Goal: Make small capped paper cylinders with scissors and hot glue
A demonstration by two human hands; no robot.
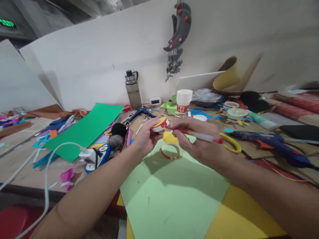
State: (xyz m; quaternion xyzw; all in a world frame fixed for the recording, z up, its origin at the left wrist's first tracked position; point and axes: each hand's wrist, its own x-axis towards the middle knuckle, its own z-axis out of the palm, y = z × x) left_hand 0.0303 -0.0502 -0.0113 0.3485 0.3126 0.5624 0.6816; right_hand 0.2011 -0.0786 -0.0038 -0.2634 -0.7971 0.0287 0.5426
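Pinched in my left hand [147, 137] is a cut piece of paper cup [160, 124], red and white with yellow on its top. My right hand [196, 134] grips a red pen [203, 136] with a clear barrel, its tip end close to the cup piece. Below both hands a cut paper ring [170, 151], white with a red and yellow rim, rests on a light green sheet [171, 196]. Behind the ring lies a yellow round piece [170, 136], partly covered by my hands.
A stack of paper cups [184, 101] and a water bottle [133, 89] stand by the wall. To the right lie a blue glue gun [276, 144] and yellow-handled scissors [233, 144]. On the left are a green sheet [86, 129], a power strip [99, 159] and a white cable [47, 186].
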